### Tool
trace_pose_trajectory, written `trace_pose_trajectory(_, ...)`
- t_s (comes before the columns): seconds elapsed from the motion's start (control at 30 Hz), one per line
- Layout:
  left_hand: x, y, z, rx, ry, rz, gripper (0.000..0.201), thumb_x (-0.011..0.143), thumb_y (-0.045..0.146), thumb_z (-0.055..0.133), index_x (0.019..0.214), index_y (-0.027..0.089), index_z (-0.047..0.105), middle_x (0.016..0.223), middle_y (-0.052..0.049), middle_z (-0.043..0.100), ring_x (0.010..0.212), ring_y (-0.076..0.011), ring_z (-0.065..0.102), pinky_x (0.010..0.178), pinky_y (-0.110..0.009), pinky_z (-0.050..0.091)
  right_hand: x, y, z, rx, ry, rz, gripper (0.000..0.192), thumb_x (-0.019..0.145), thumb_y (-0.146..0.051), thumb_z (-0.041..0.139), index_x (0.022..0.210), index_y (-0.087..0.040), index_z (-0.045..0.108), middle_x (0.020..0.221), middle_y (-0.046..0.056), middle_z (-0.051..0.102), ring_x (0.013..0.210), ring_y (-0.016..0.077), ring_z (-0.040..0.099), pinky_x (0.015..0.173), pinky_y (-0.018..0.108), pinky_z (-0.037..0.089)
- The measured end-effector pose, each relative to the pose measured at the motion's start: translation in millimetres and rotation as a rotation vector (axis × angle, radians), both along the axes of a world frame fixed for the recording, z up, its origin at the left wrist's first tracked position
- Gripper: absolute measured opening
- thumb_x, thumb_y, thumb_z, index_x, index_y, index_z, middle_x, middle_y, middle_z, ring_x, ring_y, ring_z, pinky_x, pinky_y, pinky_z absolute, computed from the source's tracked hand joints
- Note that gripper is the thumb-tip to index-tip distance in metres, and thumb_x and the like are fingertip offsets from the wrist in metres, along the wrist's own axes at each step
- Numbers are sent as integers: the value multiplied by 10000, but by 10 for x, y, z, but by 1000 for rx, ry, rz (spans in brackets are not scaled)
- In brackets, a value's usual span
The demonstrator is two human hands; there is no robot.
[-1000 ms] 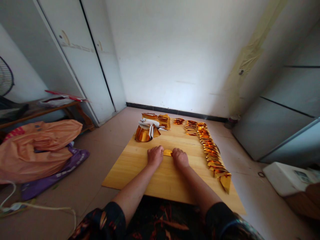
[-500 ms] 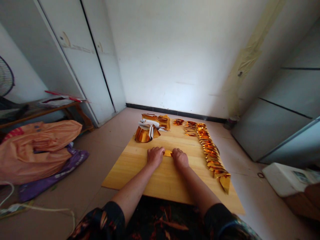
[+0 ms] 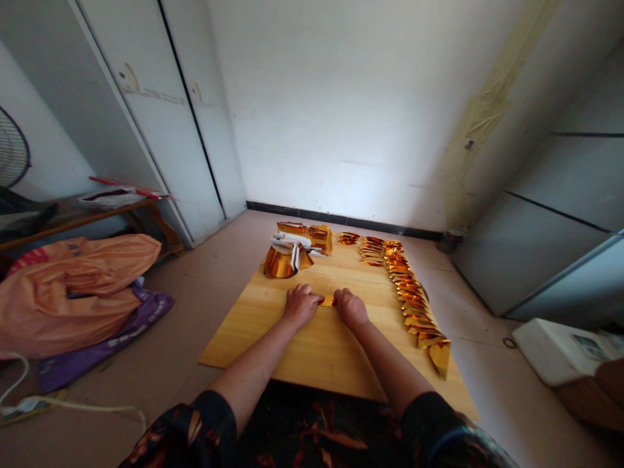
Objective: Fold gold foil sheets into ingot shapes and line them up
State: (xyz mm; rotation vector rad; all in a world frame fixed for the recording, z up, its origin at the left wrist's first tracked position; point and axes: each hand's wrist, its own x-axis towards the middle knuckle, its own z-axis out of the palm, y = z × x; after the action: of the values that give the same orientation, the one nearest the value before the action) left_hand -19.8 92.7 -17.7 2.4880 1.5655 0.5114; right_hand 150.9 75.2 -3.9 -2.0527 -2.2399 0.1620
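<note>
A small piece of gold foil paper (image 3: 327, 301) lies on the wooden board (image 3: 253, 325) between my two hands. My left hand (image 3: 299, 303) presses on its left end with curled fingers. My right hand (image 3: 350, 307) holds its right end. Only a sliver of the foil shows between the knuckles. A long row of folded gold foil pieces (image 3: 409, 296) runs along the board's right side. At the far end stand a curled stack of gold foil sheets (image 3: 285, 260) and more foil bundles (image 3: 312, 235).
The board rests on a tiled floor. An orange plastic bag (image 3: 73, 286) over a purple one lies to the left, near a low wooden bench (image 3: 97, 211). White cabinet doors stand at the back left. A white box (image 3: 560, 348) sits at right.
Both hands shifted slightly away from me on the board and closed in over the foil piece, so less of it shows.
</note>
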Motion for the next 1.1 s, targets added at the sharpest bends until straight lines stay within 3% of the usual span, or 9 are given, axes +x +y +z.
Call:
trace_pose_trajectory(0.13, -14, 18, 1, -29, -15, 42, 262, 838, 254, 544, 956, 429, 699, 1123, -35, 588, 1085, -241, 456, 930, -459, 308, -4, 142, 124, -155, 87, -73, 184, 838, -204, 498, 915, -219, 665, 938, 53, 690, 865, 164, 629, 671, 226, 416)
trace_pose_trajectory(0.27, -39, 49, 26, -152, 19, 84, 259, 844, 334, 534, 1013, 484, 661, 1402, 22, 425, 1291, -315, 306, 1018, -591, 190, -35, 208, 206, -215, 93, -112, 219, 802, -299, 542, 929, -195, 686, 960, 96, 698, 887, 201, 645, 685, 250, 448)
trace_pose_trajectory(0.4, -63, 89, 43, -245, 78, 92, 274, 847, 401, 511, 1075, 508, 619, 1461, 45, 357, 1350, -316, 237, 1046, -620, 129, -143, 166, 280, -282, 102, -195, 557, 728, -593, 569, 1060, -154, 654, 1080, 170, 659, 990, 275, 624, 757, 319, 474)
trace_pose_trajectory(0.5, -70, 106, 30, -257, 96, 91, 298, 849, 397, 504, 1108, 509, 598, 1483, 49, 324, 1366, -302, 220, 1059, -609, 124, -236, 127, 313, -277, 95, -246, 677, 683, -648, 586, 1117, -130, 624, 1118, 192, 638, 1016, 289, 615, 785, 334, 478)
trace_pose_trajectory(0.7, -62, 95, 49, -271, 99, 100, 288, 853, 423, 496, 1109, 500, 602, 1489, 54, 312, 1371, -301, 209, 1067, -609, 113, -278, 169, 305, -297, 114, -289, 637, 647, -574, 666, 1118, -149, 620, 1141, 178, 631, 1031, 275, 611, 796, 334, 477)
trace_pose_trajectory(0.9, -60, 74, 105, -295, 77, 101, 282, 853, 441, 495, 1107, 512, 598, 1490, 54, 308, 1377, -304, 197, 1065, -612, 104, -123, 264, 217, -322, 196, -282, 520, 601, -414, 758, 1042, -165, 640, 1114, 154, 644, 1014, 263, 616, 762, 305, 478)
trace_pose_trajectory(1.1, -61, 91, 85, -295, 81, 100, 283, 855, 450, 486, 1107, 526, 590, 1485, 76, 313, 1375, -304, 200, 1070, -598, 114, 37, 314, 110, -329, 312, -265, 230, 597, -207, 741, 809, -172, 659, 855, 82, 703, 832, 208, 664, 643, 222, 472)
